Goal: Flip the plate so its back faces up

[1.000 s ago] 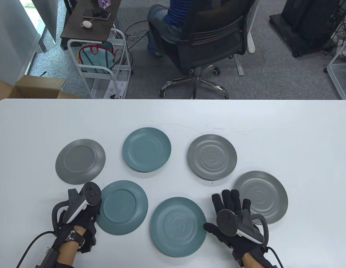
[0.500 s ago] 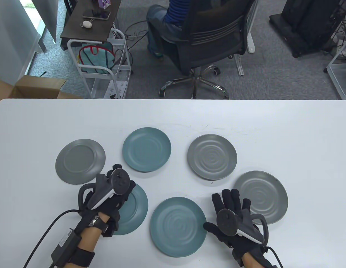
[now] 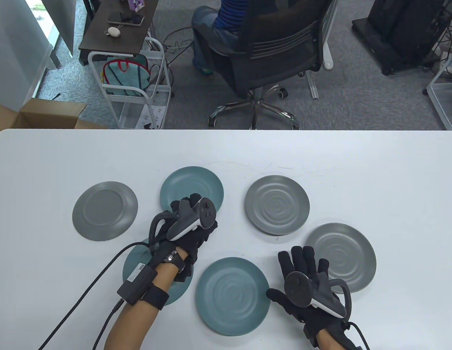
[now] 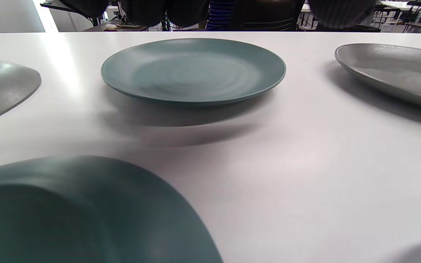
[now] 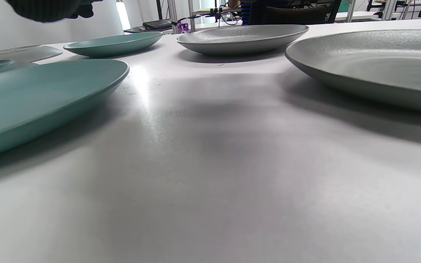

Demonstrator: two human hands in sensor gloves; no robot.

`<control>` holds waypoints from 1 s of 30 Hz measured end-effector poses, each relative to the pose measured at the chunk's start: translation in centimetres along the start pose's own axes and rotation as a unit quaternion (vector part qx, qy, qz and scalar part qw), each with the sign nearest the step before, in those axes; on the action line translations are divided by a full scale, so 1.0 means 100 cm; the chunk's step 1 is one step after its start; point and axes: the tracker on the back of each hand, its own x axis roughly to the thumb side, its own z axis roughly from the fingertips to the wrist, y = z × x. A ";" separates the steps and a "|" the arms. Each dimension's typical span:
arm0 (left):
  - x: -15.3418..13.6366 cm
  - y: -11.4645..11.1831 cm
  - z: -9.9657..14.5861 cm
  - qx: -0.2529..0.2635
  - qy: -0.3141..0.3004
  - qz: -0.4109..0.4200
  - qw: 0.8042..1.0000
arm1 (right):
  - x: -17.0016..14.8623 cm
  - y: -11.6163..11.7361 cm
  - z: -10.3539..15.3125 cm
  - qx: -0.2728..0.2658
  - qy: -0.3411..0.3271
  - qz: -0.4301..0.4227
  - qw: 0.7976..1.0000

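Note:
Several round plates lie on the white table [image 3: 357,164]. A grey plate [image 3: 105,210] at the left and a teal plate [image 3: 136,264] under my left forearm lie back up. Face up are a far teal plate [image 3: 191,184], a near teal plate [image 3: 232,295] and two grey plates [image 3: 277,204] [image 3: 341,257]. My left hand [image 3: 186,205] is open and empty, its fingers over the far teal plate's near edge. That plate [image 4: 193,69] lies just ahead in the left wrist view. My right hand [image 3: 302,260] rests flat and spread between the near teal plate and the right grey plate.
The left arm's cable [image 3: 91,277] trails across the near-left table. Beyond the far table edge are an office chair [image 3: 273,47] with a seated person, a white trolley [image 3: 135,84] and a cardboard box [image 3: 47,115].
My left hand has moved up and to the right, from beside the near-left teal plate to the near edge of the far teal plate. My right hand has stayed put.

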 end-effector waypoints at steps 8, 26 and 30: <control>0.016 -0.005 -0.026 -0.013 0.013 -0.009 1.000 | 0.000 0.000 0.000 0.000 0.000 -0.001 1.000; 0.033 -0.023 -0.051 -0.043 0.039 -0.039 0.998 | 0.001 -0.002 0.001 -0.007 -0.002 0.002 1.000; 0.035 -0.027 -0.053 -0.043 0.045 -0.053 0.997 | 0.001 -0.002 0.000 -0.007 -0.002 0.002 1.000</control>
